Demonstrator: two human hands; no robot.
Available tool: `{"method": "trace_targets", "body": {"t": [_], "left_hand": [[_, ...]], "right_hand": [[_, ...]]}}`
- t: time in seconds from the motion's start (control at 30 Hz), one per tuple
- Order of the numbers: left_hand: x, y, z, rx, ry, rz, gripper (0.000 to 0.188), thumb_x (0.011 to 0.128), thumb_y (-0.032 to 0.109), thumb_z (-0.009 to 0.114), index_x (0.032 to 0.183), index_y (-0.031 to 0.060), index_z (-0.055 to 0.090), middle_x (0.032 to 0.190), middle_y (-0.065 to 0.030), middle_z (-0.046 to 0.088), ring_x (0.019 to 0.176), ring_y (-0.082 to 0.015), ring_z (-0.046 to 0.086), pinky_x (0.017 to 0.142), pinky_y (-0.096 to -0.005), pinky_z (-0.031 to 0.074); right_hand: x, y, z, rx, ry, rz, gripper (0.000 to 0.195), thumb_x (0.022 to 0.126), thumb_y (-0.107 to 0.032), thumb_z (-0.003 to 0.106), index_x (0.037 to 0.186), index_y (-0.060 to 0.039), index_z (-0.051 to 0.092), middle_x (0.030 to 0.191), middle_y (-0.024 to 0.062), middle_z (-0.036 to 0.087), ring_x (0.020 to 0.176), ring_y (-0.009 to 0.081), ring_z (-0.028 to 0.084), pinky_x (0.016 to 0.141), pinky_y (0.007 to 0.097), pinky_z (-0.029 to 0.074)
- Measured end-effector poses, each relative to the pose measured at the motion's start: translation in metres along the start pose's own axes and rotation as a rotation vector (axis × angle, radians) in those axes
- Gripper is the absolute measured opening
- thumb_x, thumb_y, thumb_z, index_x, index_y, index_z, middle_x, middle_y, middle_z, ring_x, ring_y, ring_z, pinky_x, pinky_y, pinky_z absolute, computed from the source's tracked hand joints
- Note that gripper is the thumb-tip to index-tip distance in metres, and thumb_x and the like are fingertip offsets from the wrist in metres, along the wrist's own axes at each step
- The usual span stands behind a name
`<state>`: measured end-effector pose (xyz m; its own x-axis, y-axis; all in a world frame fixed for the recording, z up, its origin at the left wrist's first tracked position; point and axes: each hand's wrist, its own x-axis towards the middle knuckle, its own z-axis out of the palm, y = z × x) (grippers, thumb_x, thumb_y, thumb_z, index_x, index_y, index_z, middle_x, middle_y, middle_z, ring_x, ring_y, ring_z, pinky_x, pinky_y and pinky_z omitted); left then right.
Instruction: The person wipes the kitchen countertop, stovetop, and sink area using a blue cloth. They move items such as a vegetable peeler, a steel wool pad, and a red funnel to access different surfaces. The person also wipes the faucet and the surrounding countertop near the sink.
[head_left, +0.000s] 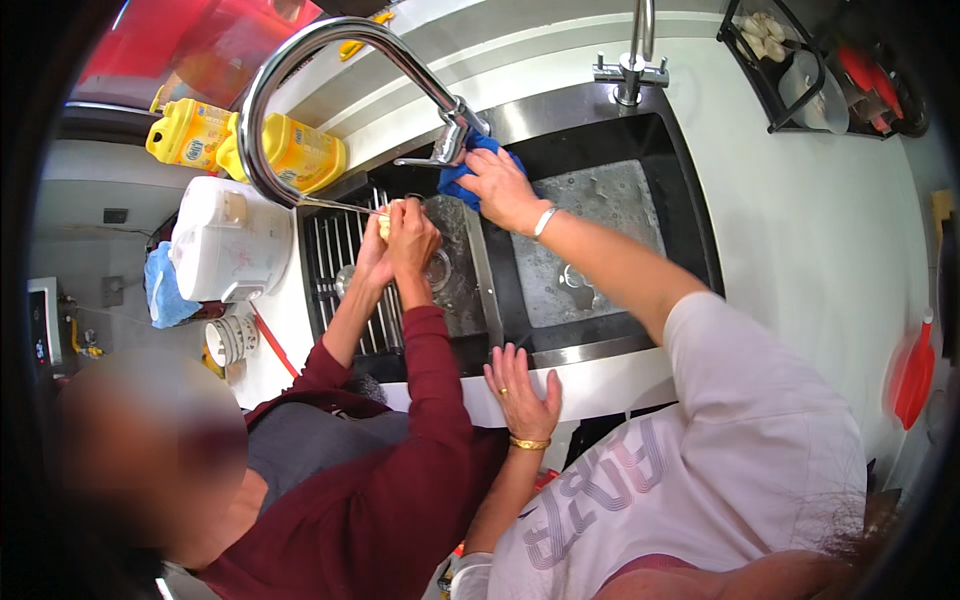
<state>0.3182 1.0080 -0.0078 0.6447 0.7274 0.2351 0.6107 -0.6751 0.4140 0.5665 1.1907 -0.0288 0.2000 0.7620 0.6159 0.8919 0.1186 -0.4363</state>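
Observation:
My right hand, with a silver bracelet at the wrist, presses a blue cloth against the base of the chrome gooseneck faucet, beside its lever. The cloth is bunched under my fingers and partly hidden by them. My left hand lies flat with spread fingers on the front edge of the double sink, holding nothing. Over the left basin, a co-worker's two hands hold a small pale yellow thing at the thin stream from the spout. Wet patches and bubbles show in the right basin.
The co-worker in maroon sleeves stands close on my left. Yellow jugs and a white appliance flank the sink's left side. A second chrome tap rises behind the right basin. A black rack stands at the back right.

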Motion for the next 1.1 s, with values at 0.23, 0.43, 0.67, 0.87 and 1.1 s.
{"method": "trace_targets", "body": {"t": [0.23,0.43,0.67,0.87,1.1], "left_hand": [[0.003,0.001,0.004,-0.066,0.147,0.021,0.065,0.079,0.013,0.063,0.134,-0.0051,0.032,0.138,-0.0245,0.034,0.133,-0.0433,0.025,0.108,-0.0523,0.019],[-0.004,-0.007,0.003,-0.266,0.308,-0.100,0.068,0.089,0.036,0.053,0.137,-0.0049,0.028,0.145,-0.0252,0.024,0.136,-0.0412,0.020,0.109,-0.0519,0.016],[-0.014,-0.011,-0.004,-0.246,0.261,-0.069,0.061,0.089,0.027,0.055,0.136,-0.0050,0.031,0.142,-0.0232,0.031,0.135,-0.0397,0.022,0.109,-0.0496,0.017],[-0.021,-0.006,-0.015,-0.209,0.168,0.025,0.056,0.091,0.021,0.054,0.136,-0.0024,0.032,0.142,-0.0216,0.033,0.136,-0.0374,0.020,0.110,-0.0473,0.016],[-0.016,-0.004,-0.003,-0.002,0.094,0.010,0.059,0.088,0.026,0.056,0.135,-0.0029,0.035,0.139,-0.0227,0.036,0.134,-0.0382,0.026,0.109,-0.0470,0.020]], "right_hand": [[-0.063,-0.052,-0.018,-0.059,-0.337,0.007,0.020,0.075,-0.016,0.057,0.090,-0.0204,0.069,0.102,0.0040,0.054,0.095,0.0272,0.051,0.075,0.0380,0.043],[-0.127,-0.122,-0.077,0.284,-0.625,0.047,0.028,0.074,-0.015,0.058,0.097,-0.0242,0.071,0.106,0.0018,0.056,0.097,0.0266,0.052,0.075,0.0411,0.046],[-0.156,-0.024,-0.265,0.115,-0.394,0.124,0.041,0.060,-0.005,0.065,0.099,-0.0166,0.069,0.111,0.0084,0.061,0.100,0.0281,0.057,0.087,0.0388,0.045],[-0.205,0.170,-0.399,-0.459,0.051,0.783,0.048,0.075,-0.006,0.047,0.122,-0.0100,0.056,0.128,0.0132,0.049,0.116,0.0330,0.048,0.101,0.0366,0.037],[-0.188,0.133,-0.280,-0.217,-0.021,0.481,0.031,0.069,0.000,0.057,0.097,-0.0105,0.067,0.114,0.0134,0.059,0.109,0.0294,0.052,0.096,0.0371,0.040]]}}
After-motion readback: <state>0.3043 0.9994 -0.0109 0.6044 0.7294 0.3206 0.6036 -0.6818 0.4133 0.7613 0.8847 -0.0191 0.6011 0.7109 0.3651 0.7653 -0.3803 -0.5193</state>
